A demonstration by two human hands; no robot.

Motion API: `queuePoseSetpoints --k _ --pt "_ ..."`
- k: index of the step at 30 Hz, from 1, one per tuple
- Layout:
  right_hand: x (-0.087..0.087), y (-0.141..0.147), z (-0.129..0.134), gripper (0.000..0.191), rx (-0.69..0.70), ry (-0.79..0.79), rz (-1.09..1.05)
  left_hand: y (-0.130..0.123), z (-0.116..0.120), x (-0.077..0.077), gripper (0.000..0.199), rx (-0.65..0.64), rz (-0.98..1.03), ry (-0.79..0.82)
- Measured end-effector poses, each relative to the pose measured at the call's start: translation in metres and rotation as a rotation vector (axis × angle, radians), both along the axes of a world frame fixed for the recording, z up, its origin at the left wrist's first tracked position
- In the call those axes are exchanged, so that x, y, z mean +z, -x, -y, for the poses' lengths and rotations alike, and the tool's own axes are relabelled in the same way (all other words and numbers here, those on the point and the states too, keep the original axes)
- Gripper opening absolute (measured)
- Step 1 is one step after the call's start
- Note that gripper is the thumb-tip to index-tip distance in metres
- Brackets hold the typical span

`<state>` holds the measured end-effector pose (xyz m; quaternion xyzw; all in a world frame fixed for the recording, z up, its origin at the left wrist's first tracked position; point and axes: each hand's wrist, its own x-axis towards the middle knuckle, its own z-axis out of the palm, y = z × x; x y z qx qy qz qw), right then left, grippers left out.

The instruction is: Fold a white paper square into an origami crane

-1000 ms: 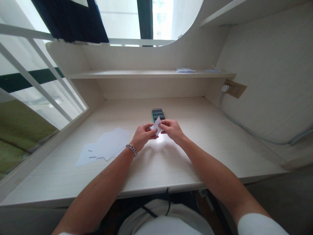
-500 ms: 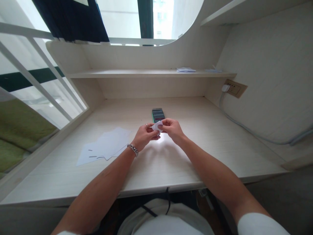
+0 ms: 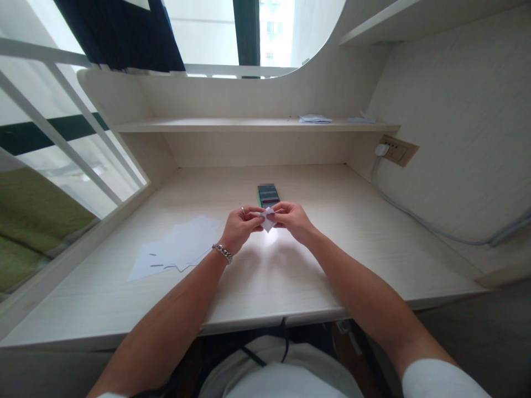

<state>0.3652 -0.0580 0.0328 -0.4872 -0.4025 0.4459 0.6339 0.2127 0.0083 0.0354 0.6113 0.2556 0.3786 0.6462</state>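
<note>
A small piece of folded white paper (image 3: 268, 222) is held up above the desk between my two hands, one corner pointing down toward me. My left hand (image 3: 244, 225), with a ring and a chain bracelet, pinches its left side. On the opposite side, the thumb and fingers of my right hand (image 3: 290, 216) are closed on the same paper. Just beyond my fingertips a dark phone (image 3: 268, 194) with a green edge lies on the desk, its near end partly hidden by my hands.
Flat white paper sheets (image 3: 178, 246) with cut edges lie left of my forearm on the pale desk (image 3: 357, 243). Folded papers (image 3: 315, 119) rest on the shelf (image 3: 232, 127) behind. A grey cable (image 3: 415, 218) runs from a wall socket (image 3: 399, 150) at right.
The paper has turned, so a corner now points down between my hands. My left hand has shifted slightly left and its fingers have moved up; my right hand stays almost in place.
</note>
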Motion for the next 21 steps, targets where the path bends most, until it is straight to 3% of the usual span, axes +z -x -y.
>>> queuePoseSetpoints --k 13,21 --pt "0.0018 -0.0040 0.0019 0.027 0.114 -0.021 -0.091 -0.0026 -0.0038 -0.0029 0.017 0.037 0.105 0.077" --pt "-0.0001 -0.0009 -0.0002 0.023 -0.009 0.012 0.012 -0.0023 -0.0029 -0.0045 0.026 0.011 0.064 0.064"
